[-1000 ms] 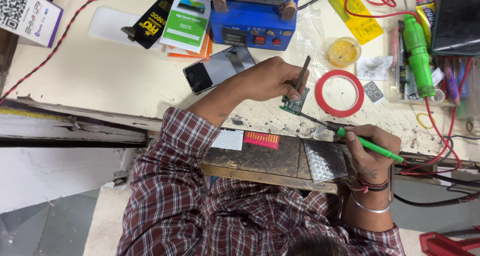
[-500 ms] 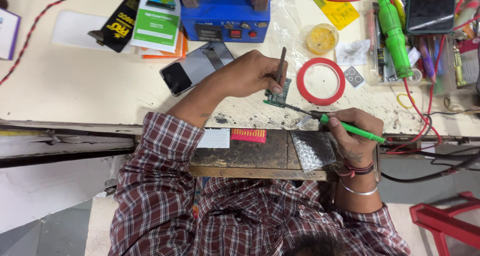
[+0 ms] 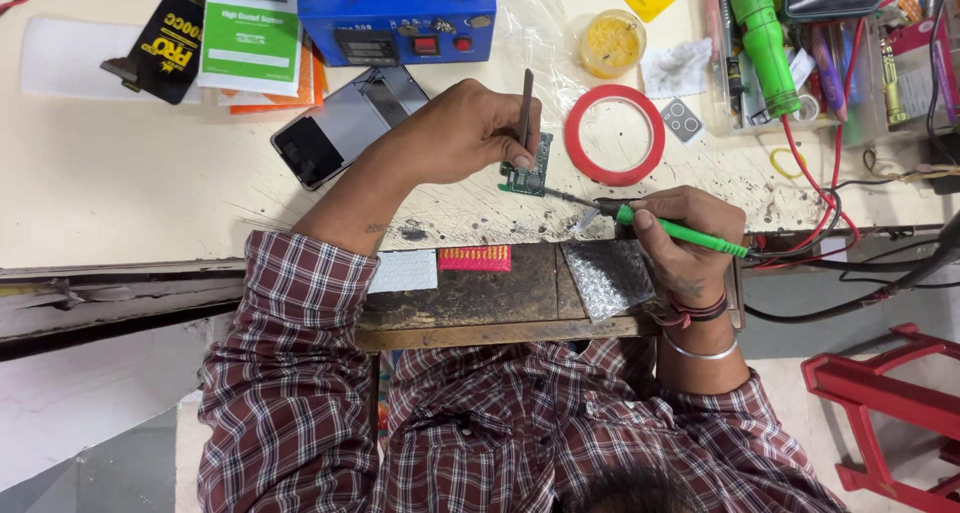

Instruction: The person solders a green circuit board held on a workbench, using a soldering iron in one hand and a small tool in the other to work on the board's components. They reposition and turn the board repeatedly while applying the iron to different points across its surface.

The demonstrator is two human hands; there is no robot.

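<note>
L hand [image 3: 465, 133] pinches tweezers [image 3: 526, 108] on the small green board [image 3: 530, 165] by the red tape ring [image 3: 614, 135]. R hand [image 3: 680, 243] grips the solder iron [image 3: 655, 223]; tip prob. touching board. Best hold steady, touch lightly.

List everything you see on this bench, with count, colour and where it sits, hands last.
circuit board: one, green, bench centre, under the tweezers
tweezers: one, dark metal, upright over the board
soldering iron: one, green handle, tip at the board
tape roll: one, red, right of the board
phone: one, silver and black, left of the board
blue box: one, top centre
jar: one, yellow, above the tape
left hand: grips the tweezers
right hand: grips the soldering iron
</note>
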